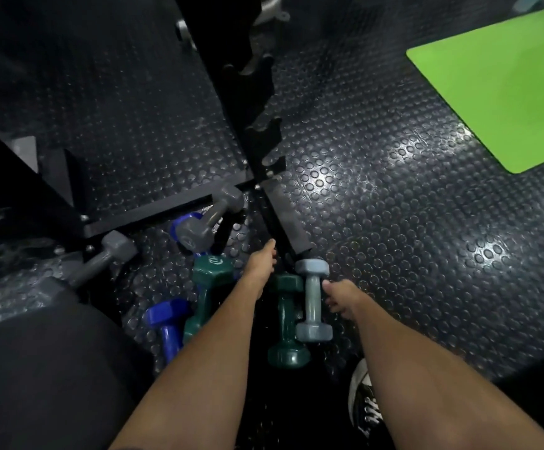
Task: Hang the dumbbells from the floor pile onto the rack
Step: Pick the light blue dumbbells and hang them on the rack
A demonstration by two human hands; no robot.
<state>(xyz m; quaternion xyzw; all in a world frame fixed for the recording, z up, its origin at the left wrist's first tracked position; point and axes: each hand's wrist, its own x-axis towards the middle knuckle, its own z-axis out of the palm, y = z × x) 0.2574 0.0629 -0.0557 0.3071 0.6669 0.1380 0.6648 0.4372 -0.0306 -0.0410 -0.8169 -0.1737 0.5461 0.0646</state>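
Pale grey-blue dumbbell (313,300) lies on the studded floor (394,222), right by the foot of the rack (261,134), and the right hand (342,300) is just beside its handle, fingers relaxed, gripping nothing yet. It looks like the next pick, being the nearest and lying uppermost. Touching it on the left, a dark green dumbbell (285,319). The left hand (262,264) reaches forward between that one and a second green dumbbell (210,287), fingers straight, holding nothing. Further out, a blue dumbbell (167,323), then two grey dumbbells (209,222) (102,258) against the rack's base. The rack's lower cradles stand bare, so the pile is largely still to hang. Off right, a green mat (497,92).
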